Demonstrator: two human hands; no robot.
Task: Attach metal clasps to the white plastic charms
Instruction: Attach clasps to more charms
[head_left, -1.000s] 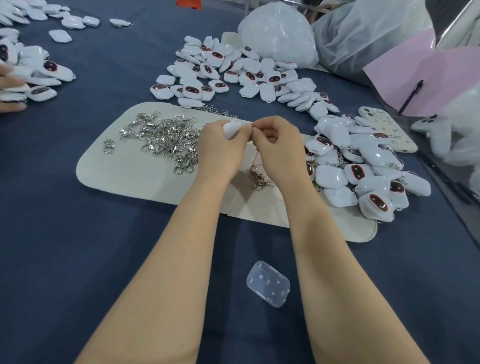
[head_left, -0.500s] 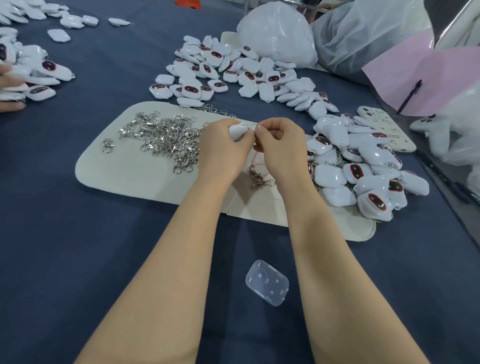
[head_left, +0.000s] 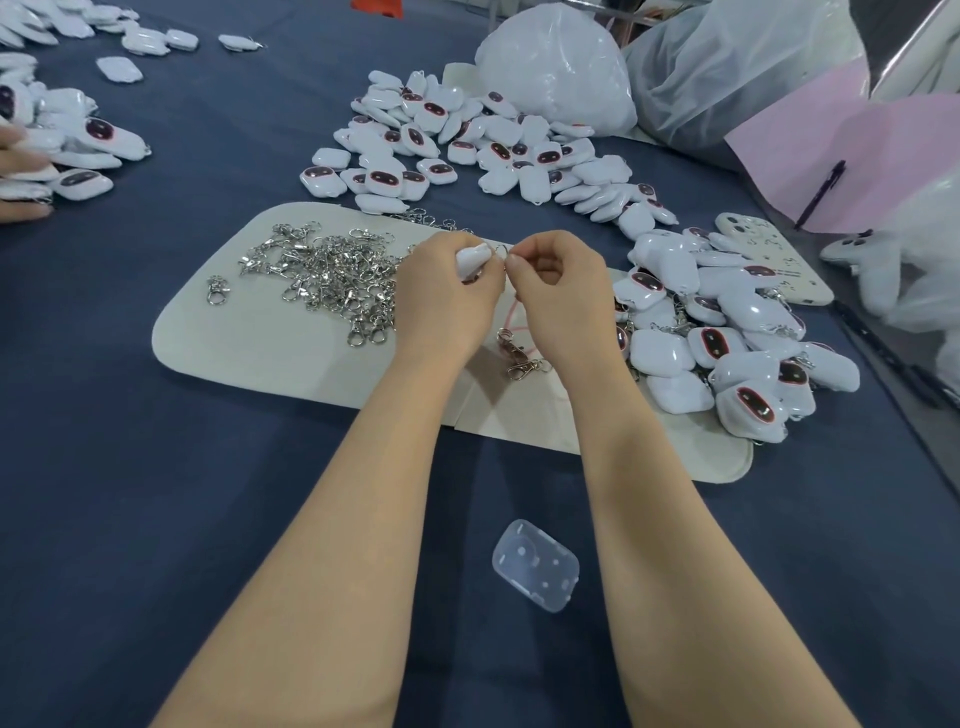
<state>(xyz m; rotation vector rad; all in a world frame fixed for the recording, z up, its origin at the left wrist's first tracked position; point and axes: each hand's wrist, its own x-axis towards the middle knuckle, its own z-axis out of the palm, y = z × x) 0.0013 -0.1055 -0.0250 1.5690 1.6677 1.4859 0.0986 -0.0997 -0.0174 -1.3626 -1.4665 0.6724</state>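
The left hand (head_left: 447, 296) grips a white charm (head_left: 474, 258) above the mat's (head_left: 270, 353) centre. The right hand (head_left: 558, 291), at its 3 o'clock, has closed in since a second ago, pinching a small ring (head_left: 501, 253) against the charm's edge, so hooking on looks underway.

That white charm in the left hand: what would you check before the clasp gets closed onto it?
1. Charm gripped in left hand: ok.
2. Small metal ring pinched by right hand: ok.
3. Ring threaded through the charm's loop: cannot tell, fingers hide it.
4. Spare clasps within reach on the mat: ok.
5. Room beside the finished pile: ok.
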